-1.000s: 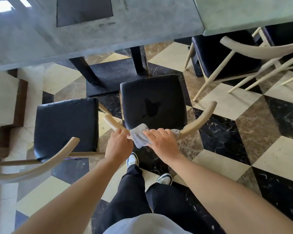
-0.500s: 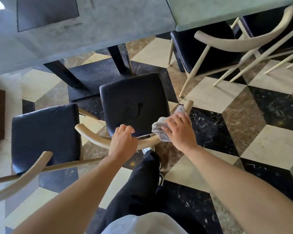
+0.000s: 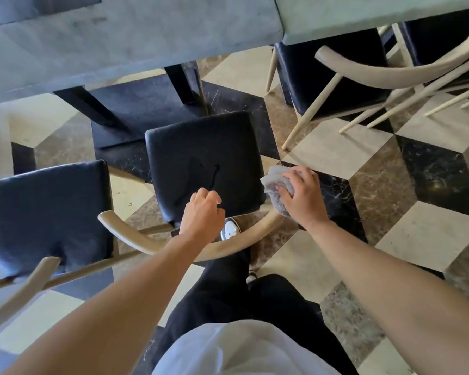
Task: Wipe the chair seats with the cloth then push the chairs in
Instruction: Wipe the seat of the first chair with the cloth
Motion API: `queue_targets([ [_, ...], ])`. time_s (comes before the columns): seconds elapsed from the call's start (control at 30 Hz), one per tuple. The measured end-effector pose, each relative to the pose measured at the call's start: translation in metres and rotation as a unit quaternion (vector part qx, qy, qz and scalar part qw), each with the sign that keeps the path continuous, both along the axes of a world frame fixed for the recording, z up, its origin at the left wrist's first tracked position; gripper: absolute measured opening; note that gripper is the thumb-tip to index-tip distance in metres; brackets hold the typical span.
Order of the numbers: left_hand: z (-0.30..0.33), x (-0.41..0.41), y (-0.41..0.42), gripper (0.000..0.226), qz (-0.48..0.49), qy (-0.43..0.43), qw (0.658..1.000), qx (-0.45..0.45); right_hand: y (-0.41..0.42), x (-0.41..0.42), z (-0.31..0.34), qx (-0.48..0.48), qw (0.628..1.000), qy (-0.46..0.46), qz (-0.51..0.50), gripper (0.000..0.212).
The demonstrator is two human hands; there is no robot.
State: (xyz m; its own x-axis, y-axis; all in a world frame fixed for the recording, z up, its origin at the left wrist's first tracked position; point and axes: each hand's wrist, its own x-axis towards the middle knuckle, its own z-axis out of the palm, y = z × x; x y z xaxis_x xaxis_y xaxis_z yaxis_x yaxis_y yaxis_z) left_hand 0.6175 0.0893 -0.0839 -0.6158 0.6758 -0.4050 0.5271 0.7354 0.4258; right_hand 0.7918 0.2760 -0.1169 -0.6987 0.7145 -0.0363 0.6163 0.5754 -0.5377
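Observation:
A chair with a black padded seat point(image 3: 201, 158) and a curved pale wooden backrest point(image 3: 136, 236) stands in front of me, its seat short of the grey table point(image 3: 136, 41). My right hand point(image 3: 303, 198) grips a crumpled grey cloth point(image 3: 275, 182) at the right end of the backrest, beside the seat's right edge. My left hand point(image 3: 203, 215) hovers with curled fingers over the rear of the seat, just past the backrest, holding nothing. A dark smear shows in the middle of the seat.
A second black-seated chair point(image 3: 49, 212) stands close on the left. Two more chairs point(image 3: 328, 77) sit tucked under a second table point(image 3: 363, 14) at the upper right. The table's black legs point(image 3: 179, 85) stand behind the seat. My legs and shoe point(image 3: 229, 230) are under the backrest.
My right hand slid the cloth along the backrest from its middle to its right end. My left hand let go of the backrest and lifted over the seat. The view drew closer.

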Motion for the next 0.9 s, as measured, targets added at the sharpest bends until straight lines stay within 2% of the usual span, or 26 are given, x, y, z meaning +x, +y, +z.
queue_targets([
  [0.13, 0.002, 0.005, 0.002, 0.025, 0.016, 0.000, 1.000, -0.005, 0.012, -0.007, 0.006, -0.067, 0.997, -0.032, -0.031, 0.032],
  [0.33, 0.010, 0.032, -0.011, 0.027, 0.052, 0.024, 0.998, -0.026, 0.016, -0.006, 0.007, -0.064, 0.997, -0.021, -0.023, 0.035],
  [0.57, 0.021, 0.088, -0.044, 0.029, 0.124, 0.044, 0.991, -0.033, 0.005, 0.020, 0.006, 0.009, 0.998, -0.030, 0.059, 0.031],
  [0.73, 0.032, 0.108, -0.081, 0.030, 0.143, 0.076, 0.987, -0.019, -0.011, 0.038, 0.006, -0.033, 0.994, 0.006, 0.104, 0.028],
  [0.9, 0.038, 0.111, -0.103, 0.032, 0.192, 0.080, 0.978, -0.015, -0.027, 0.052, 0.015, -0.022, 0.983, 0.024, 0.182, 0.031],
])
